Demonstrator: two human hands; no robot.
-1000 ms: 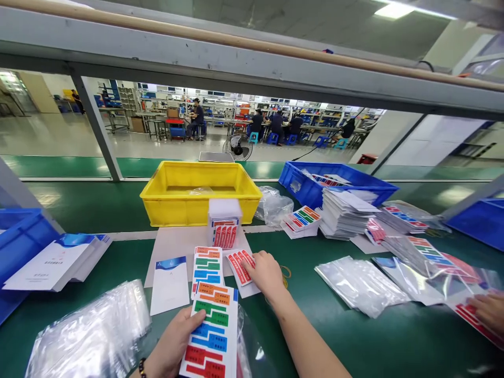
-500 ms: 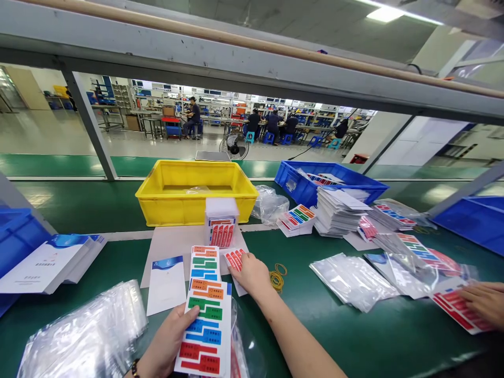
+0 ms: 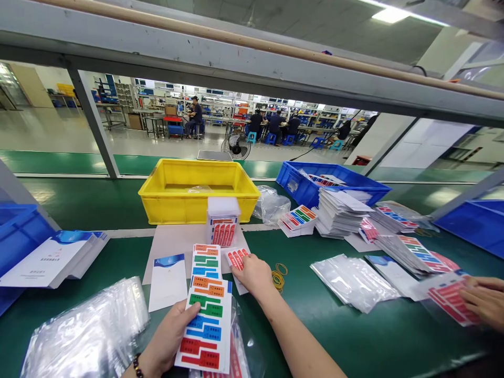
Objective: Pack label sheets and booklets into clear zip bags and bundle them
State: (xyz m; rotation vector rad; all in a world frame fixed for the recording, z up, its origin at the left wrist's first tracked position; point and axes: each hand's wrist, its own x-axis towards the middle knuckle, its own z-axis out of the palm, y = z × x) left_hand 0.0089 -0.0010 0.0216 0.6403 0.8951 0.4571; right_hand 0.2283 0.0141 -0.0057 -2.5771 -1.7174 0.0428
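Observation:
My left hand [image 3: 173, 332] grips a sticker sheet [image 3: 205, 323] with orange, green, blue and red labels, thumb on its face. Beneath it lies a clear plastic bag [image 3: 246, 341] with red-printed sheets inside. Another coloured sticker sheet [image 3: 206, 261] lies just beyond, beside a white booklet [image 3: 169, 283] with a blue top. My right hand [image 3: 254, 274] has its fingers closed on the edge of a small red-and-white label sheet [image 3: 238, 258], resting on the mat. Its fingertips are partly hidden. Behind it stands a stack of red label cards [image 3: 223, 233].
A yellow bin [image 3: 197, 207] stands behind the stack. Clear bags [image 3: 86, 331] and booklets [image 3: 51, 257] lie left. Rubber bands [image 3: 279, 277], flat bags [image 3: 352, 281] and paper stacks [image 3: 338, 212] are right. A co-worker's hand [image 3: 484, 302] holds a red-printed sheet at the right edge.
My hands hold nearly the same pose, and the view has shifted slightly. At the right, the co-worker's red-printed sheet has moved and now appears behind clear plastic.

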